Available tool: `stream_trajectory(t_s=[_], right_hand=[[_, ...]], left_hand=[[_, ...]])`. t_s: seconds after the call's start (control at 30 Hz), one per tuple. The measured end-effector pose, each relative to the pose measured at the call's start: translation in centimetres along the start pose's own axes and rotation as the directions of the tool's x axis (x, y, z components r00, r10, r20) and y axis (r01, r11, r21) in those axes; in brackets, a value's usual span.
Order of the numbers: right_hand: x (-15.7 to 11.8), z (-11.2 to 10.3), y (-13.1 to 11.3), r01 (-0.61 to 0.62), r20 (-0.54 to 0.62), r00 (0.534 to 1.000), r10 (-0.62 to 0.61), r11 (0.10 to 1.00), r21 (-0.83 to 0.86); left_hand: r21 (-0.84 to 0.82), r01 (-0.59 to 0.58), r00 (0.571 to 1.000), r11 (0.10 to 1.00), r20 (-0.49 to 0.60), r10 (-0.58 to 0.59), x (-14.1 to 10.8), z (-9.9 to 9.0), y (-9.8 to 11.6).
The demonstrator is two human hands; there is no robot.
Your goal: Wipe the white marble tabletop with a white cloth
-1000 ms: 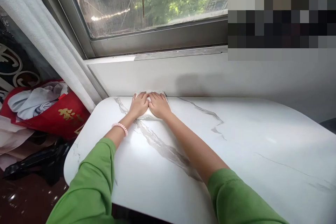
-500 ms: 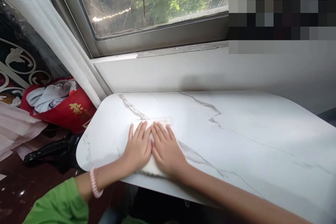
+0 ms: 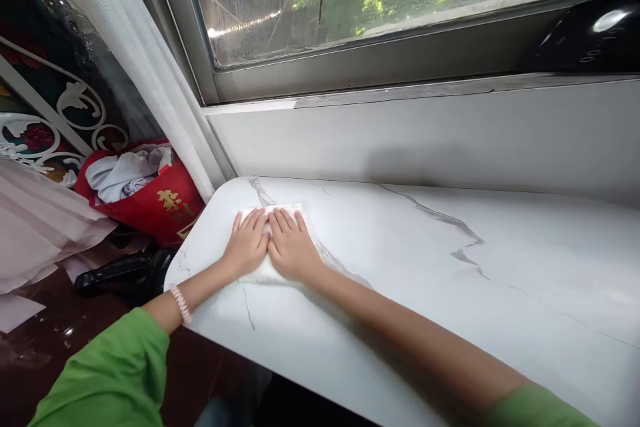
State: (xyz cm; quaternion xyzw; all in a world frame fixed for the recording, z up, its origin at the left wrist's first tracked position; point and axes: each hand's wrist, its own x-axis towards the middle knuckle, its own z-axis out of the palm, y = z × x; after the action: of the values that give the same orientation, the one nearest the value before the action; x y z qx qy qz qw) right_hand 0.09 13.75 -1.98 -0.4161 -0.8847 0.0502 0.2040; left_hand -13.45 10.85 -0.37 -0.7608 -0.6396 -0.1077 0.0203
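Note:
A folded white cloth [image 3: 267, 273] lies flat on a white marble-patterned table [image 3: 400, 267], close to its rounded left end. My left hand [image 3: 246, 245] presses down on the cloth's left part, palm down with fingers stretched out. Beside it, my right hand [image 3: 291, 247] lies flat on the cloth's right part, fingers extended. The two hands touch or nearly touch at the thumbs. Both hands cover much of the cloth; its far edge and near edge show around them.
A window frame [image 3: 350, 67] runs behind the table above a white wall. A white curtain [image 3: 135, 60] hangs at the left, near a red bag [image 3: 145, 213] with clothes inside. Something black [image 3: 125, 273] stands by the table's left end.
Both hands and the cloth have moved left and farther from me across the table, towards its far left corner. The view has also shifted, showing more of the window.

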Motion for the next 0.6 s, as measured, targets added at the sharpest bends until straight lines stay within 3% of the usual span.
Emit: stream_trajectory(t_s=[0.13,0.3,0.43,0.6], right_hand=[[6.3,1.3,3.0,-0.030,0.030,0.999,0.029,0.999,0.012],[10.5,2.5,6.0,-0.108,-0.029,0.994,0.108,0.994,0.002],[11.1,2.9,6.5,-0.127,-0.053,0.991,0.126,0.992,-0.016],[10.0,2.6,5.9,-0.138,-0.025,0.990,0.138,0.990,-0.036]], left_hand=[[0.027,0.091,0.995,0.995,-0.035,-0.090,6.3,1.0,-2.1],[-0.004,0.031,0.999,1.000,0.007,-0.031,12.2,2.1,-3.8],[-0.052,0.003,0.998,0.999,0.057,0.000,13.7,2.3,-4.6],[-0.059,0.004,0.996,0.998,0.094,0.002,12.6,2.2,-4.3]])
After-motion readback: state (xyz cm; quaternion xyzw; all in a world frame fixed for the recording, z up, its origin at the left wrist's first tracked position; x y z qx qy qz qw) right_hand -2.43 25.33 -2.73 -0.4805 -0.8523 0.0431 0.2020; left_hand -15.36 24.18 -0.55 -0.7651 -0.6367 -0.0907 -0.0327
